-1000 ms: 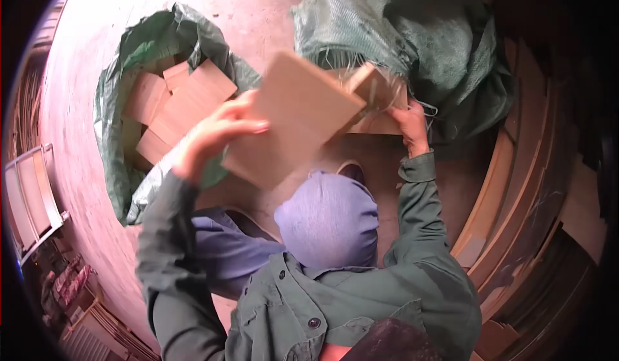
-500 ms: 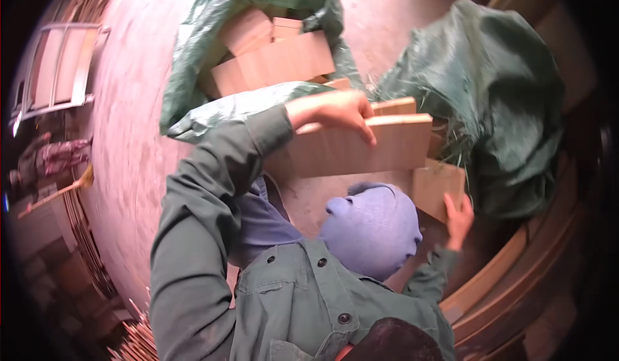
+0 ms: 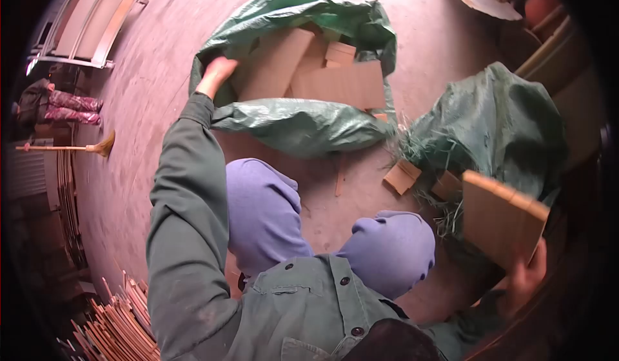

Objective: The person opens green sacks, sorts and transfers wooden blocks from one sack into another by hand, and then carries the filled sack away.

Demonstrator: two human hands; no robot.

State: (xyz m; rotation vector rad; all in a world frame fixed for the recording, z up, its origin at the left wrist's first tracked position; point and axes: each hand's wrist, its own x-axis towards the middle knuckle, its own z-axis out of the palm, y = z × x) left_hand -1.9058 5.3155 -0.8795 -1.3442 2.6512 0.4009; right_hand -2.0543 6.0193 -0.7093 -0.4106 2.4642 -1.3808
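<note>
At the near right, clasped in the right grip (image 3: 530, 272) by its near edge: wooden board (image 3: 501, 227), tilted, golden edge facing far. Looks stiff and fairly light, hard to crush, perhaps slippery on the smooth faces; best held across the thickness, midway along a long edge. Farther left, at the side of an open green sack (image 3: 290, 121), blurred: left grip (image 3: 220, 70), cannot tell whether clenched or released. Inside, flat rectangular wooden pieces (image 3: 345, 83). At right, frayed woven sack (image 3: 509, 109), crinkled, with small blocky offcut (image 3: 402, 176) by its stringy mouth.
</note>
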